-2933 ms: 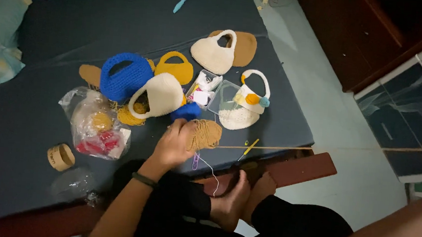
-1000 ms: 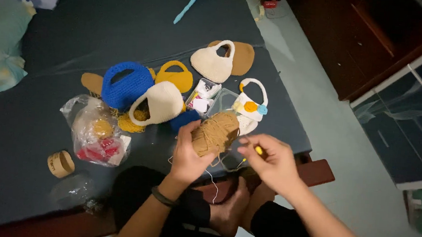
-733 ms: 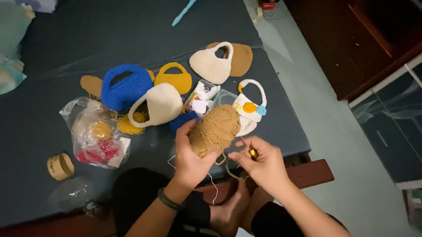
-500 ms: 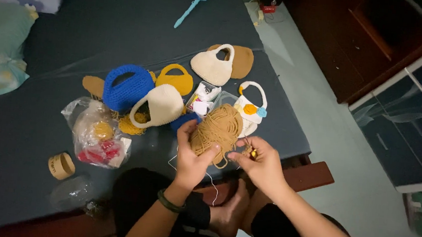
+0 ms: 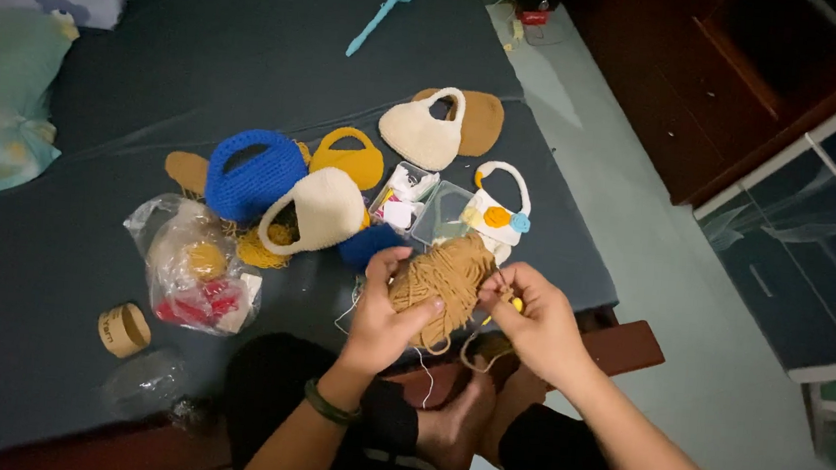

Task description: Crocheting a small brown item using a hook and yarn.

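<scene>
Head view: tan, ribbed crochet piece

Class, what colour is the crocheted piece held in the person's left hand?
Tan brown: the crocheted piece in the left hand, seen in the head view.

Crocheted bags behind yarn ball, plastic bag left, on bed.

Dim, cool indoor light, brightest on the floor past the bed's right edge; soft shadows, grainy detail, slight wide-angle bending at frame edges.
</scene>
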